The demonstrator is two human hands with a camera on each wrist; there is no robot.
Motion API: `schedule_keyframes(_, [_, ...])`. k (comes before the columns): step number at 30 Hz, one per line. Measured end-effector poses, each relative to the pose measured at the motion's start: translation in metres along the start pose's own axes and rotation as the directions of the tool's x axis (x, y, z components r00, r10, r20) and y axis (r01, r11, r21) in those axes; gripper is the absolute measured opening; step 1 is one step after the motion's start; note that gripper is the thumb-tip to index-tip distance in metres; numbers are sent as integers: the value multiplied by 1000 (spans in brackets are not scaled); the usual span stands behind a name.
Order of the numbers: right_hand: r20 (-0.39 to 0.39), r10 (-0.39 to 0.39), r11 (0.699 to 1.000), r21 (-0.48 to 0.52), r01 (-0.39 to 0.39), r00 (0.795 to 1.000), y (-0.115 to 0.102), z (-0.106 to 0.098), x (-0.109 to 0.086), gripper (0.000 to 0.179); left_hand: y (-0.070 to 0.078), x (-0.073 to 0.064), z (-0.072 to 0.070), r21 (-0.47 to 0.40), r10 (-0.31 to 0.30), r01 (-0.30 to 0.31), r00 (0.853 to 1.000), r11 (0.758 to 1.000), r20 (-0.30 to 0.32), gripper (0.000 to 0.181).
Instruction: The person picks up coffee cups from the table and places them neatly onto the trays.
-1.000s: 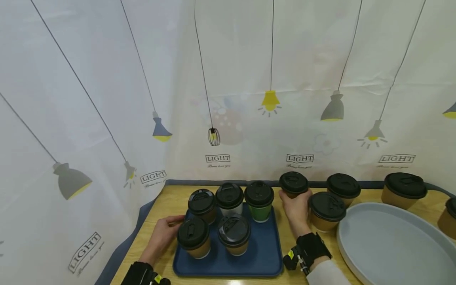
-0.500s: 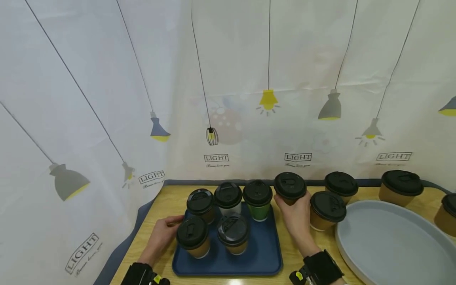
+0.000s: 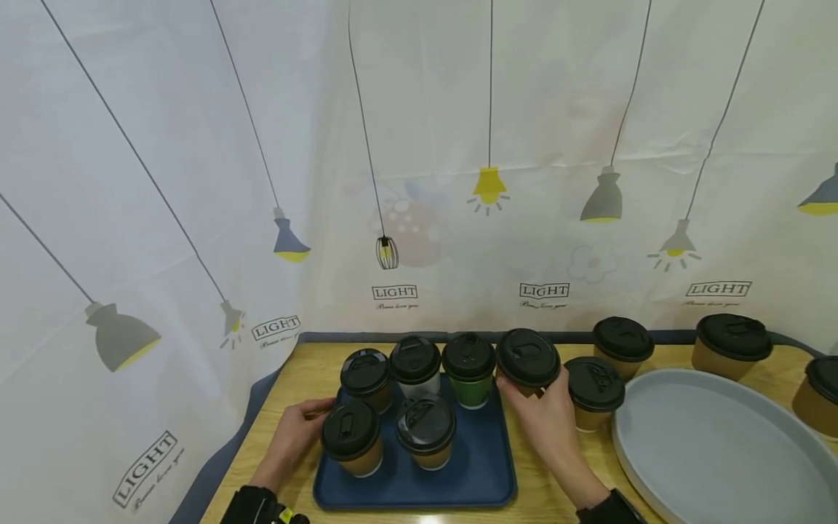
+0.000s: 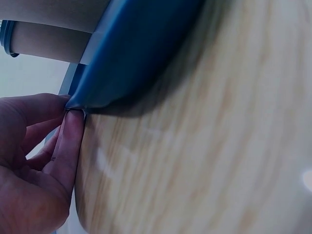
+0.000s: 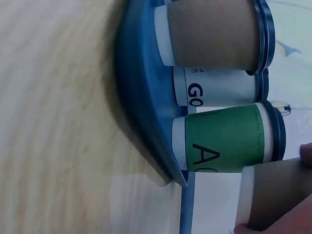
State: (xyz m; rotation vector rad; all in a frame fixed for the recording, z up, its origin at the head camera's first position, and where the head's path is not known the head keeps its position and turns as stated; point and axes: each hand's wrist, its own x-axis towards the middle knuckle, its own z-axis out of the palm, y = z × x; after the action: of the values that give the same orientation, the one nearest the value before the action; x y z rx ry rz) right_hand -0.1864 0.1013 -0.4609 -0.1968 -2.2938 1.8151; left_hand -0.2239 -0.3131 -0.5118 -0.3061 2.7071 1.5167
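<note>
My right hand (image 3: pixel 548 422) grips a brown paper coffee cup (image 3: pixel 529 358) with a black lid, beside the far right corner of a blue tray (image 3: pixel 474 477). In the right wrist view the held cup (image 5: pixel 278 187) is raised off the table, close to a green cup (image 5: pixel 224 139) standing on the tray. At the tray's left side my left hand (image 3: pixel 296 438) pinches its rim between thumb and fingers, as the left wrist view shows. Also on the tray are a white cup (image 3: pixel 417 364) and several brown cups (image 3: pixel 358 437), all black-lidded.
A round grey tray (image 3: pixel 713 444) lies to the right on the wooden table (image 3: pixel 255 451). Several more brown lidded cups (image 3: pixel 596 393) stand behind and beside it. A curtain (image 3: pixel 445 145) printed with lamps hangs behind the table.
My right hand has carried the brown cup leftward and nearer, from beside the other loose cups to the tray's far right corner. The left hand stays at the tray's rim.
</note>
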Motion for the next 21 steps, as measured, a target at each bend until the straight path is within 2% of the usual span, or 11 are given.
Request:
schedule_keyframes(3, [64,51,999,1,-51,997,-2,-7,-9,101,0,-1,0,-20,6,-6,1000,1000,0,31])
schedule_keyframes(6, [165,52,998,8,-54,985,-1,-10,-19,99,-1,-1,0,-21,10,-10,1000,1000,-3,31])
schedule_keyframes(11, [326,42,998,30,-55,944,7,-9,-27,87,-1,-2,-1,-2,4,-4,1000,1000,-4,31])
schedule_keyframes(14, [386,69,997,11,-79,920,11,-9,-27,90,-2,-2,-1,-2,0,0,1000,1000,-3,31])
schedule_keyframes(21, [479,26,997,-71,10,877,16,-9,-19,94,1,-1,-1,19,20,-20,1000,1000,5,31])
